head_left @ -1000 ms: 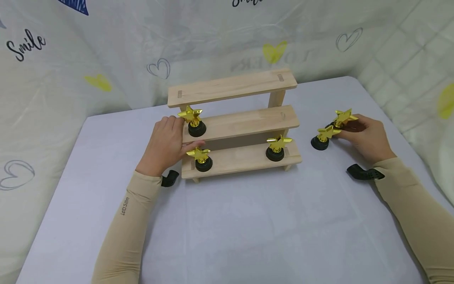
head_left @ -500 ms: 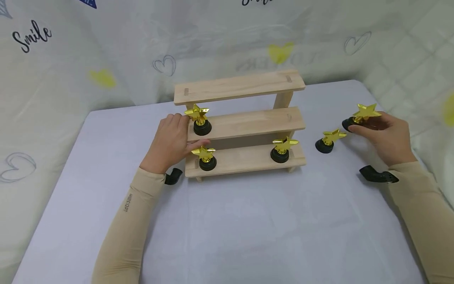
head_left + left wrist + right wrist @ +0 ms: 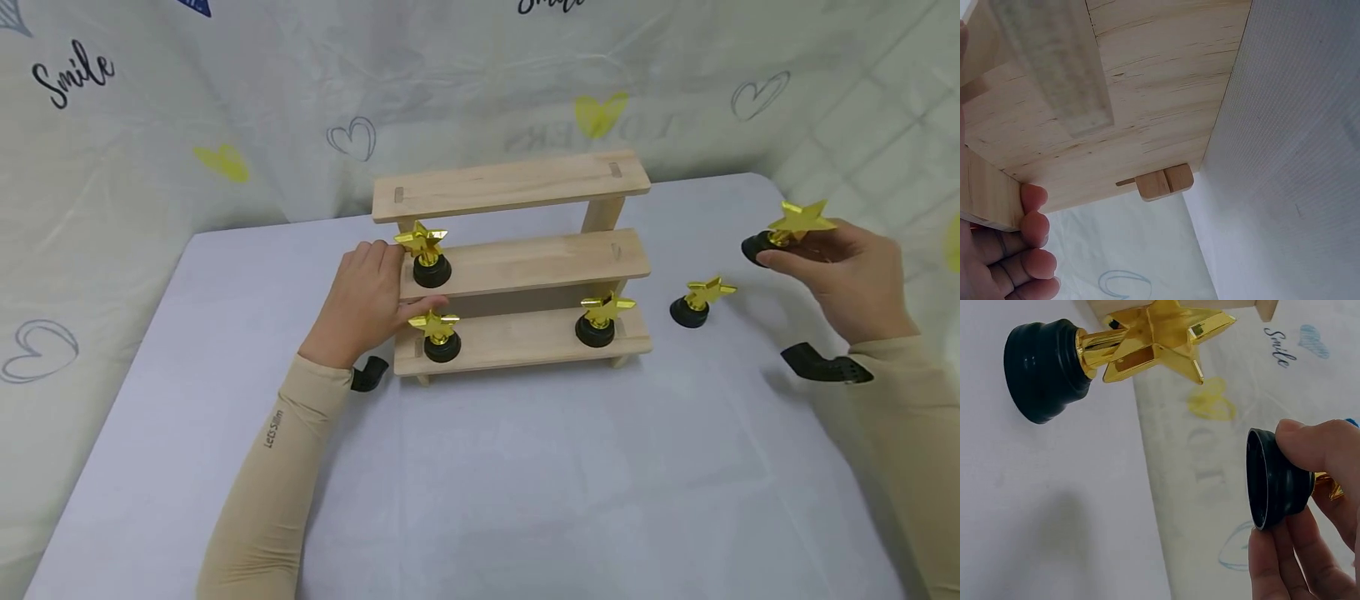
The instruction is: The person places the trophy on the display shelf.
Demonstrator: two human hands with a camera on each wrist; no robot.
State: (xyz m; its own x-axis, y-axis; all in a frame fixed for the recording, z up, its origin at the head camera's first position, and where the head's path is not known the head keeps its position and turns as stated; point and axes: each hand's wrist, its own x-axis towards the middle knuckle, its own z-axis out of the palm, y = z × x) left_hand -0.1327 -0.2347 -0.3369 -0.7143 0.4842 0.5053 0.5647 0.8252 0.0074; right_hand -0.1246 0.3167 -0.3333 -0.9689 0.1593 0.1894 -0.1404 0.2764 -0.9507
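My right hand (image 3: 855,275) holds a star trophy (image 3: 801,219), gold with a black base, tilted above the table. In the right wrist view, thumb and fingers pinch its black base (image 3: 1275,481), whose hollow underside shows. Another star trophy (image 3: 690,312) stands on the table, left of that hand. At the left end of a three-tier wooden shelf (image 3: 517,185), my left hand (image 3: 363,300) grips the middle board, its fingertips (image 3: 1035,228) curled round the edge in the left wrist view. One star trophy (image 3: 431,268) stands on the middle board near that hand.
On the lowest board stand a star trophy (image 3: 441,343) at the left and another star trophy (image 3: 596,330) at the right. The white table (image 3: 525,475) ends at a patterned curtain (image 3: 465,83) behind the shelf.
My right hand has lifted a star trophy up and to the right, away from the one standing on the table. The left hand keeps its grip on the shelf. The head view has shifted slightly.
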